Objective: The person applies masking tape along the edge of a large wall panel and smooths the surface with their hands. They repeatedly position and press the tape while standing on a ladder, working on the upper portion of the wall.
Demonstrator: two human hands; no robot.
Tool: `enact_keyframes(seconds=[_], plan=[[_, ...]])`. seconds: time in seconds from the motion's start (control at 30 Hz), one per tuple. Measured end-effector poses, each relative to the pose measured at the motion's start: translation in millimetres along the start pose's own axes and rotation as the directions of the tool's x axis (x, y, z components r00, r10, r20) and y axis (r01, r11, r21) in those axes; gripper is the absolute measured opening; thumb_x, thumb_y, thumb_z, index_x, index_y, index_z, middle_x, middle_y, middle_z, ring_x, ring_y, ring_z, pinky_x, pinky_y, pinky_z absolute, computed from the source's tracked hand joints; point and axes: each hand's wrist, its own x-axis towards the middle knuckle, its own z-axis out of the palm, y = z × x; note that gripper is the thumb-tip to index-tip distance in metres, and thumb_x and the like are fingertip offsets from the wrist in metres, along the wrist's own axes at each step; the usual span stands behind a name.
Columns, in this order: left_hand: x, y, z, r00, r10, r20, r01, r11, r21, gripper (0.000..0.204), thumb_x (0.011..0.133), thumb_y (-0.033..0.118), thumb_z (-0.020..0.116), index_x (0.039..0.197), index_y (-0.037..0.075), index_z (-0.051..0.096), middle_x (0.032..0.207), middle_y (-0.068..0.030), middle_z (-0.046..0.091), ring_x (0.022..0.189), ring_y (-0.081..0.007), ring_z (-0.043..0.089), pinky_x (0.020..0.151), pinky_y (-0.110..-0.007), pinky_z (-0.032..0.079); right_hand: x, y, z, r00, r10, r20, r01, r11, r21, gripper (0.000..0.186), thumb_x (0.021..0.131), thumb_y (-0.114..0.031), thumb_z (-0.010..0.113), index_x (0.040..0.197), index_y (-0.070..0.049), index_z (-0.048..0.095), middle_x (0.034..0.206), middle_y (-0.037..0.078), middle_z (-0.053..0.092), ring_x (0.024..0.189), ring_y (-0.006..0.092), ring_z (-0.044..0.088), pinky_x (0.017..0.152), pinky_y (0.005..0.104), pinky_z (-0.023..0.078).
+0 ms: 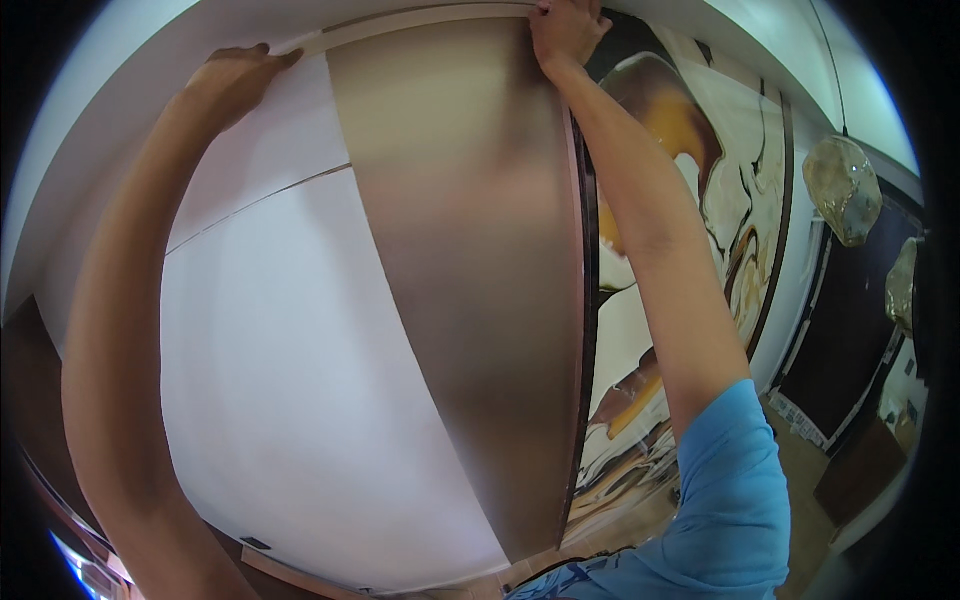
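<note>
Strip [420,19]: pale cream. Tall panel [470,250]: plain taupe-brn. Wall [280,370]: off-wht. Marbled panel [738,190]: cream w/ amber, brn & blk swirls. Edge trim [591,300]: blk. Sleeve [735,480]: bright blue. 2 hanging lamps [843,190]: pale yel-grn. Door [840,330]: v. dk brn.

A person's left arm [115,350] reaches upward, the left hand [235,82] bent at the wrist, fingertips [294,58] pointing right; the right arm [665,270] slants up to the right hand [567,38], fingers curled near the view's top edge.
</note>
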Motion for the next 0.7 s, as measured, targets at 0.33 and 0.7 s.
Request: enact_keyframes(seconds=[0.33, 0.7], plan=[[-13, 6, -9, 0.997, -0.066, 0.040, 0.072, 0.982, -0.175, 0.054, 0.100, 0.006, 0.045, 0.152, 0.020, 0.051, 0.130, -0.0220, 0.064, 0.111, -0.0404, 0.066, 0.100, -0.047, 0.054, -4, 3, 1, 0.998, -0.031, -0.052, 0.028, 0.998, -0.055, 0.016, 0.082, -0.028, 0.080, 0.089, -0.014, 0.077, 0.110, 0.007, 0.067, 0.115, 0.0302, 0.059, 0.097, 0.0487, 0.045], [-3, 1, 4, 0.996, 0.000, -0.087, -0.020, 0.975, -0.219, 0.045, 0.101, 0.010, 0.045, 0.144, 0.011, 0.060, 0.113, -0.0213, 0.070, 0.105, -0.0396, 0.066, 0.096, -0.050, 0.053, -6, 2, 11, 0.995, -0.040, -0.087, 0.024, 0.985, -0.171, 0.015, 0.082, -0.031, 0.078, 0.086, -0.017, 0.074, 0.111, 0.005, 0.067, 0.117, 0.0285, 0.058, 0.098, 0.0534, 0.043]])
